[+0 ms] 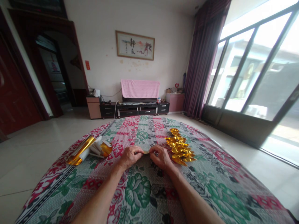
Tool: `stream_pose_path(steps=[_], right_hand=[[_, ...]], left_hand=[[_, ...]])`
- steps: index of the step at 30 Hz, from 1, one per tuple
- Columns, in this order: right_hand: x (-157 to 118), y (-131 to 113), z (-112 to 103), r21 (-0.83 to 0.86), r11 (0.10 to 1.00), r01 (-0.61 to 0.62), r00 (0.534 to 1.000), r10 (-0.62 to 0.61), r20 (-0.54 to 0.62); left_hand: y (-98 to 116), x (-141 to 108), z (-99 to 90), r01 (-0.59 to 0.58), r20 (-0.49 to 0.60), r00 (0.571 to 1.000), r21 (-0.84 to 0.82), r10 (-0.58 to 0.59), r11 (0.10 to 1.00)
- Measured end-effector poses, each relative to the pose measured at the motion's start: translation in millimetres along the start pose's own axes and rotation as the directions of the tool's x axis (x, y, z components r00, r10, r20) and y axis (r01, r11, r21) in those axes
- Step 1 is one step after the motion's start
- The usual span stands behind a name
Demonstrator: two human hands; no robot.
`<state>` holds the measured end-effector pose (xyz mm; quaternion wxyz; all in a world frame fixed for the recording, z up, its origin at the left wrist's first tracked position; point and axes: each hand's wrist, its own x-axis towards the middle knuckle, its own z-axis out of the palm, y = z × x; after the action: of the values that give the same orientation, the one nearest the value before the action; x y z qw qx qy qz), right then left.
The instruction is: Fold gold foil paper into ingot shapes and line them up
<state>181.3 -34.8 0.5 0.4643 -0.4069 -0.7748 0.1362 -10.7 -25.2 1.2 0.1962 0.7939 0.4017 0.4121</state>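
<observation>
Between my two hands is a small strip of gold paper (146,152), pinched at both ends just above the patterned tablecloth (137,191). My left hand (130,156) is closed on its left end, thumb against fingers. Closed the same way, my right hand (160,156) grips the right end. Most of the paper is hidden by the fingers. Close to my right hand, a cluster of folded gold paper pieces (179,147) with pointed tips lies in a row on the cloth. Farther off to the left of my left hand are rolled gold paper sheets (84,150).
White paper rolls (96,148) lie with the gold sheets at the table's left. Past the table's far edge stands a low black cabinet (140,111), with a pink cloth (140,88) draped above it. Glass doors (243,71) and a purple curtain (198,59) are on the right.
</observation>
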Motion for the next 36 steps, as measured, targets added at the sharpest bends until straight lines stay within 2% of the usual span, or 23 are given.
stream_pose_path(steps=[4,7,22,27,36], right_hand=[[-3,-2,-4,-0.080,0.991,0.107,0.979,-0.092,0.180],[-4,-3,-5,-0.106,0.983,0.149,0.968,-0.123,0.219],[-4,1,-3,-0.078,0.994,0.078,0.988,-0.067,0.137],[-3,-1,-6,-0.049,0.997,0.065,0.985,-0.057,0.161],[-2,5,0,-0.130,0.988,0.084,0.988,-0.066,0.138]], left_hand=[[-2,-1,1.1,-0.076,0.124,0.991,0.154,0.057,0.985],[-3,-1,1.5,-0.076,0.155,0.987,0.228,0.041,0.971],[-7,3,9.7,-0.006,0.116,0.993,0.267,-0.026,0.964],[-5,5,7.8,0.022,0.096,0.994,0.223,-0.045,0.975],[-4,8,10.4,0.106,0.076,0.989,0.262,-0.130,0.959]])
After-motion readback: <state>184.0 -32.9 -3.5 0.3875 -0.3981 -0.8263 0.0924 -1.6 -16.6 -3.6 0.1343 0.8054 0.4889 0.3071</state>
